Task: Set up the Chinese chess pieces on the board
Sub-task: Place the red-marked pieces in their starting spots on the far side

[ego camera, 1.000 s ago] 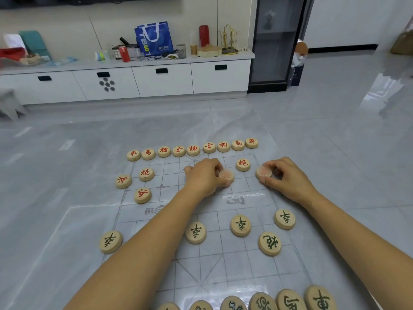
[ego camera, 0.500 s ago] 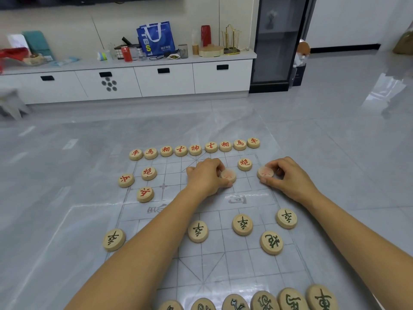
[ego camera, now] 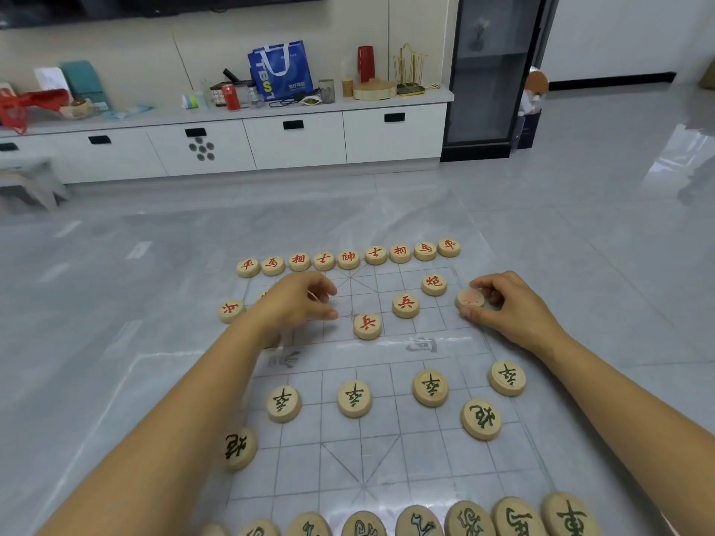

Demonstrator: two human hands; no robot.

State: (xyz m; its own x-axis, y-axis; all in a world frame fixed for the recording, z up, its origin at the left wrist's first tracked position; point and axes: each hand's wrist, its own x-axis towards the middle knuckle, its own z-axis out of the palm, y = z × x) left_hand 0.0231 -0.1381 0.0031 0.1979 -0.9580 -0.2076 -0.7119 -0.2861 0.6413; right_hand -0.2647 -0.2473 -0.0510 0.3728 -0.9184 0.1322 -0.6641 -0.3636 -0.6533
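The board (ego camera: 390,454) is a clear grid sheet lying flat on the floor, so discs just sit on the crossings. The left hand (ego camera: 298,305) hovers around 10 o'clock. Its fingers are loosely curled, thumb and forefinger apart, with nothing visible between them. The right hand (ego camera: 503,307) at 2 o'clock pinches a red soldier (ego camera: 469,297) by the rim, low at the board's right edge line. That's probably to nudge it onto the outer soldier point. The placed red soldiers (ego camera: 367,326) sit just past centre toward 12, facing the dark soldiers (ego camera: 354,398) toward 6.
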